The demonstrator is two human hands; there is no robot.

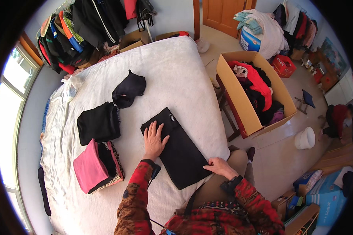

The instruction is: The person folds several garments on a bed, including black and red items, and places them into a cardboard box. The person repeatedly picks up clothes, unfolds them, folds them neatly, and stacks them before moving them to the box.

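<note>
A black garment (pixel 180 150), folded into a long rectangle with a small white print near its far end, lies slantwise on the bed. My left hand (pixel 155 141) rests flat on its far half, fingers spread. At its near right corner my right hand (pixel 220 167) pinches the edge between thumb and fingers. Left of it sits a folded black cloth stack (pixel 99 123). A pile with a pink folded garment (pixel 91 164) on top, black and leopard-print cloth beneath, lies nearer me. Beyond them is a black bra (pixel 129 89), its cups bunched together.
The white-covered bed (pixel 176 66) fills the middle. To its right stands an open cardboard box (pixel 227 84) heaped with red and black clothes. A white bucket (pixel 304 138) and a small folding stool (pixel 305 101) stand on the floor. Another person (pixel 337 119) is at far right.
</note>
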